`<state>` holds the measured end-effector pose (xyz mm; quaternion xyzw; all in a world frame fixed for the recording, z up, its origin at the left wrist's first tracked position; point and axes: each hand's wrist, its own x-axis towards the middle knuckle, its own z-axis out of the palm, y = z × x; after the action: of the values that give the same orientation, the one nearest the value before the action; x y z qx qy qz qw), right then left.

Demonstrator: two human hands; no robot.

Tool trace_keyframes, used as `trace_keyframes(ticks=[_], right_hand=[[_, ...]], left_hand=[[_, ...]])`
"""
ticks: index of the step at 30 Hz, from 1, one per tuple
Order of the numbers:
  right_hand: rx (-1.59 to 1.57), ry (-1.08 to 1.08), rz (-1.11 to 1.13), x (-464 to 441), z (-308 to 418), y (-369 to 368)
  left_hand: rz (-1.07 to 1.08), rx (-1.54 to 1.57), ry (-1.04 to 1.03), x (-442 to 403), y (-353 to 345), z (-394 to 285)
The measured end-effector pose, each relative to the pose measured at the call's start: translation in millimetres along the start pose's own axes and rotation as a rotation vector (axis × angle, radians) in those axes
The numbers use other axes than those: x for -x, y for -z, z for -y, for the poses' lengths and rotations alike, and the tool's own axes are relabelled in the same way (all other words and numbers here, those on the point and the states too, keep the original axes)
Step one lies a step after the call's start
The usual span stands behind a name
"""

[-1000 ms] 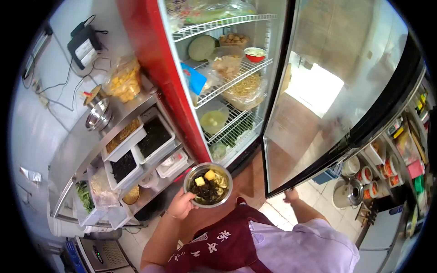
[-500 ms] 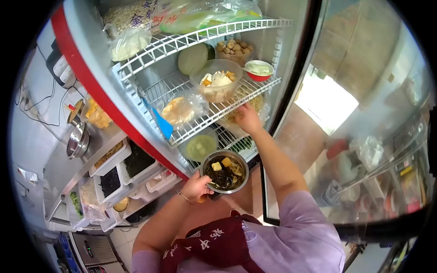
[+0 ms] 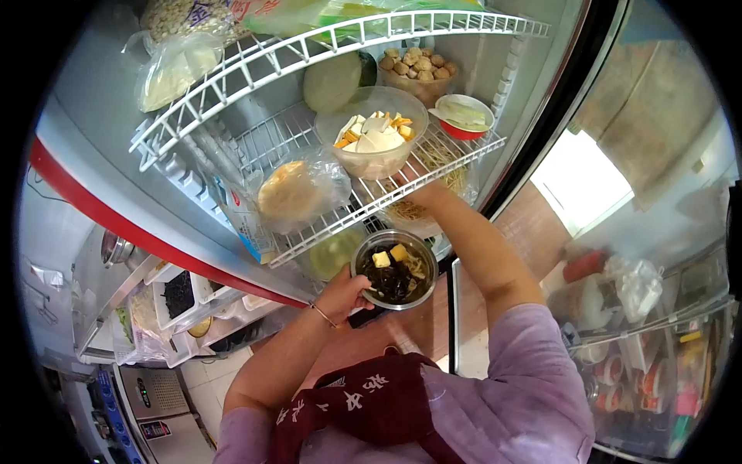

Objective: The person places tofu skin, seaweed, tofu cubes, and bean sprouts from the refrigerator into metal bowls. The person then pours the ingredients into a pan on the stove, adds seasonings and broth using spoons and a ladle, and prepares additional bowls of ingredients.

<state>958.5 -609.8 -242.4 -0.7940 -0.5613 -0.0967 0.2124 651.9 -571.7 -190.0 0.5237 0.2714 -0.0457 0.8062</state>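
Observation:
My left hand (image 3: 344, 296) grips the rim of a metal bowl (image 3: 395, 302), which holds dark strips, pale noodle-like pieces and yellow cubes. Under the wire shelf my right hand (image 3: 410, 185) reaches in among the bean sprouts (image 3: 444, 161); the shelf partly covers it and its fingers are hidden. Above it on that shelf stand a clear bowl of white and orange pieces (image 3: 376, 136), a bagged round item (image 3: 294, 191) and a red and white bowl (image 3: 464, 117). A bowl of pale liquid (image 3: 337, 254) sits lower, behind the metal bowl.
The fridge's glass door (image 3: 649, 116) stands open at the right. Its red frame edge (image 3: 154, 243) runs down the left. Upper shelf (image 3: 340, 32) holds bags. White food bins (image 3: 179, 300) stand on the left counter. A bowl of brown balls (image 3: 418, 73) sits at the back.
The view has moved closer into the fridge. My right hand has gone from beside the door to inside, beneath the middle shelf. The metal bowl, still in my left hand, has come nearer the shelves.

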Motion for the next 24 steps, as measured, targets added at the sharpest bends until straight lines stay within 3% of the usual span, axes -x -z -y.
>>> trace_keyframes(ticks=[3,5,6,8,12,13,16,17,18,20,24], right_hand=[[-0.128,-0.041,0.003,1,2,6],[0.341,0.141,0.245,12,24,30],[0.336,0.137,0.248,12,25,26],[-0.048,-0.181,0.290,4,22,15],[-0.205,-0.130,0.105,7,19,37],[-0.120,-0.089,0.032,9,16,42],[-0.080,-0.177,0.117,13,-6,36],[0.138,0.093,-0.098,24,-7,40],[0.139,0.094,-0.098,31,-1,50],[-0.303,-0.093,-0.240,43,8,67],[-0.282,-0.218,-0.240,59,5,65]], left_hand=[[0.022,-0.017,0.006,-5,-2,-1],[0.049,-0.019,-0.004,-10,-5,-1],[0.080,-0.022,-0.020,-13,-6,0],[0.056,-0.033,0.005,-14,-13,-2],[0.004,-0.018,0.018,-14,-20,-4],[0.000,-0.015,0.020,-15,-20,-5],[0.004,-0.017,0.029,-20,-21,-5],[0.008,-0.005,0.031,-22,-21,-4],[0.012,0.007,0.033,-24,-20,-4],[0.056,0.017,0.037,-31,-17,-2],[0.071,0.043,0.019,-40,-20,-3]])
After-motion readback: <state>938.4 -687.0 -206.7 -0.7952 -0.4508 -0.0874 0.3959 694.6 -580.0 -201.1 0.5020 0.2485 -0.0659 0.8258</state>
